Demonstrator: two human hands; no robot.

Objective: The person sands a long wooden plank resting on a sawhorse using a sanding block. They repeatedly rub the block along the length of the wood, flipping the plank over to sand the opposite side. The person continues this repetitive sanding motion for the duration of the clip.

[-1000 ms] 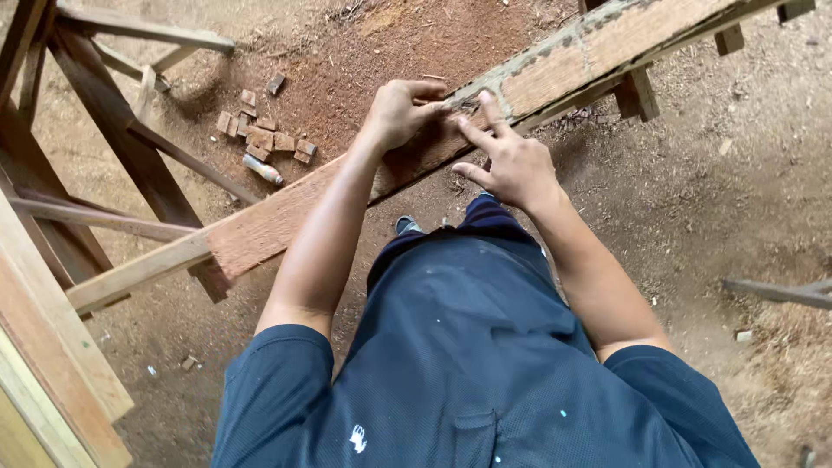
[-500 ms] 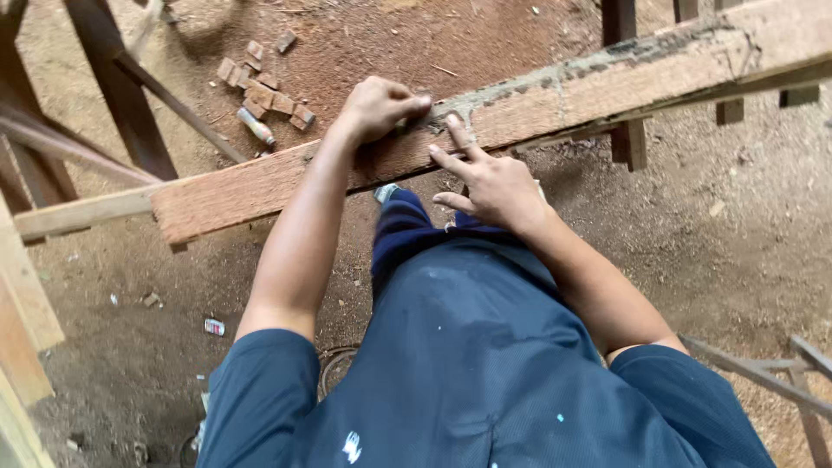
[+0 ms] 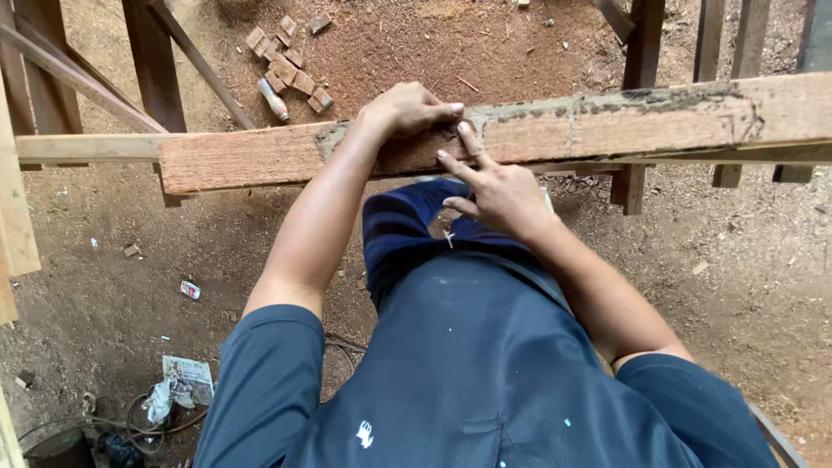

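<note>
A long rough wooden plank (image 3: 650, 126) runs across in front of me, with grey dried mortar along its upper edge. My left hand (image 3: 403, 108) lies on top of it, fingers curled over the far edge and thumb pointing right. Just below and to the right is my right hand (image 3: 498, 191), its fingers spread and its index fingertip touching the plank's near face beside my left thumb. Whether anything small sits between the two hands cannot be made out. My dark blue shirt and trousers fill the lower middle.
Wooden posts and braces (image 3: 156, 69) stand at the left and at the upper right (image 3: 641, 52). Small wood offcuts (image 3: 290, 69) and a bottle (image 3: 273, 100) lie on the reddish dirt floor beyond the plank. Paper litter and cables (image 3: 178, 390) lie at lower left.
My view has swung, so the plank now looks nearly level instead of slanted. Both hands stay at the same spot on it, and my right fingers have spread wider.
</note>
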